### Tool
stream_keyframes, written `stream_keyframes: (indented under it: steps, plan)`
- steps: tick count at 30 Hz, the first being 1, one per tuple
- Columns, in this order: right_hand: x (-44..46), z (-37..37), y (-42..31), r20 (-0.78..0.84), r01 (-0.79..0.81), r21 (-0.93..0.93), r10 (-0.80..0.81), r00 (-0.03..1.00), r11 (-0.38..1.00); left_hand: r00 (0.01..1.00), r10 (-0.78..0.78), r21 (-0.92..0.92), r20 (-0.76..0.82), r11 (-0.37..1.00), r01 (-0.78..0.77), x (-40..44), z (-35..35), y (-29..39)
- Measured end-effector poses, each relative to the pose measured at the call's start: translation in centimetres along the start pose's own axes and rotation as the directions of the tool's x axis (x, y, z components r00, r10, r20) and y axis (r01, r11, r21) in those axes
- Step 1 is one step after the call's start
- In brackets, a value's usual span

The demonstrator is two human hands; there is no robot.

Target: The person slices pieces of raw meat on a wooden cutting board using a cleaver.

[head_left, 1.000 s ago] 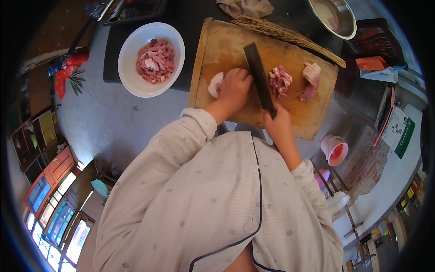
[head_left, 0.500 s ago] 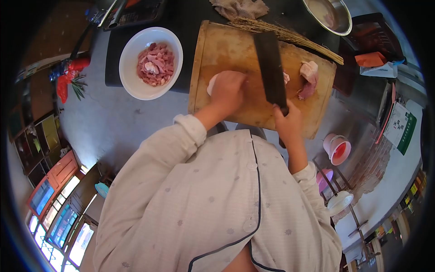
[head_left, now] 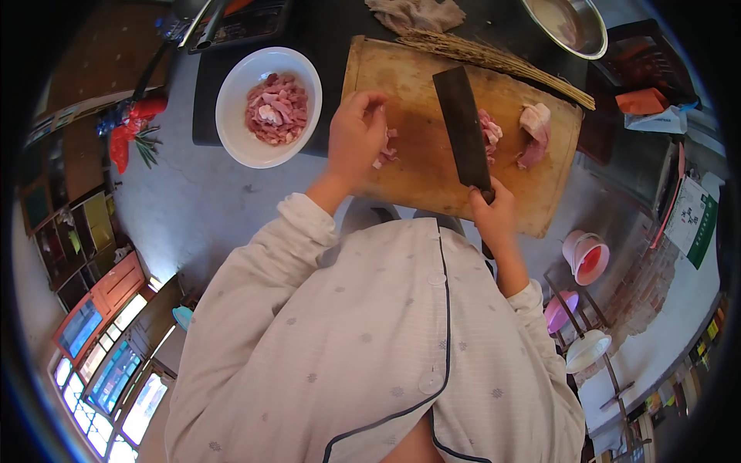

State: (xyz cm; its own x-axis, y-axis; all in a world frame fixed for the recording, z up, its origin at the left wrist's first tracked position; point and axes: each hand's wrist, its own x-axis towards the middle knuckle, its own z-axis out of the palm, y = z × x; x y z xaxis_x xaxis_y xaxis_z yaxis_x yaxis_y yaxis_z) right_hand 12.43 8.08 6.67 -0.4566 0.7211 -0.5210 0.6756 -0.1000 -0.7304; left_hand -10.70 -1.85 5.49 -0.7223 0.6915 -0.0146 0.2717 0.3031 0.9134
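A cleaver (head_left: 461, 123) is gripped by its handle in my right hand (head_left: 496, 214), its dark blade over the wooden cutting board (head_left: 421, 189). My left hand (head_left: 356, 139) is over the board's left end, fingers loosely bent and apart, with nothing visible in them. Small pieces of cut meat (head_left: 388, 147) lie just right of that hand. More cut meat (head_left: 489, 133) shows beside the blade, partly hidden by it. A larger chunk of pale and pink meat (head_left: 534, 135) lies near the board's right end. Left of the board, a white bowl (head_left: 231, 116) holds sliced meat.
Behind the board lie a bundle of dry stalks (head_left: 494, 62) and a crumpled cloth (head_left: 417, 14). A metal basin (head_left: 598, 48) stands at the back right. A pink bucket (head_left: 584, 255) is below on the right. The board reaches past the dark table's (head_left: 324, 31) near edge.
My left hand has moved left and lifted off the meat, its fingers loosening and leaving small pieces exposed. The cleaver stays in my right hand, shifted slightly, uncovering more cut meat beside it.
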Motion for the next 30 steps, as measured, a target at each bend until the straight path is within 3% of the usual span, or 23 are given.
stream_keyframes:
  steps: [2,5,8,11,14,17,20,26,29,30]
  plan:
    - [-0.2,-0.5,0.1,0.047,-0.05,-0.02,0.051,0.998,0.999,0.945,0.266,0.289,0.191,0.904,-0.313,0.3,-1.2,-3.2]
    - [-0.3,-0.3,0.5,0.046,-0.012,-0.05,0.014,0.999,0.999,0.899,0.299,0.387,0.319,0.825,-0.412,-0.4,-0.7,-3.2]
    - [-0.4,0.0,1.4,-0.004,0.062,-0.015,-0.062,0.998,0.998,0.909,0.292,0.627,0.298,0.658,-0.417,-0.3,1.4,-3.4]
    - [-0.7,-0.6,0.9,-0.029,-0.007,0.049,0.008,1.0,0.999,0.885,0.195,0.62,0.422,0.651,-0.439,0.6,2.6,-3.5]
    - [-1.0,-1.9,0.5,-0.081,-0.073,0.066,0.078,0.994,0.995,0.891,0.205,0.338,0.406,0.872,-0.355,1.6,4.7,-0.1]
    - [-1.2,-2.8,1.2,-0.156,-0.062,0.112,0.079,0.985,0.992,0.82,0.408,0.099,0.402,0.871,-0.482,1.6,6.1,1.5]
    - [-1.7,-3.6,-0.4,-0.149,-0.099,0.146,0.121,0.981,0.984,0.826,0.318,0.18,0.465,0.88,-0.44,1.8,4.4,2.3]
    - [-1.4,-1.2,0.7,0.11,-0.047,0.012,0.045,0.993,0.999,0.969,0.182,0.485,0.165,0.841,-0.24,-0.9,-0.7,-3.4]
    - [-0.3,0.3,3.5,0.145,-0.072,0.054,0.063,0.987,0.996,0.99,-0.026,0.552,0.139,0.832,-0.056,-3.5,-1.4,-4.3]
    - [-0.1,0.0,3.6,0.107,-0.079,0.056,0.073,0.992,0.995,0.989,0.035,0.54,0.145,0.835,-0.109,-4.1,-1.3,-4.5]
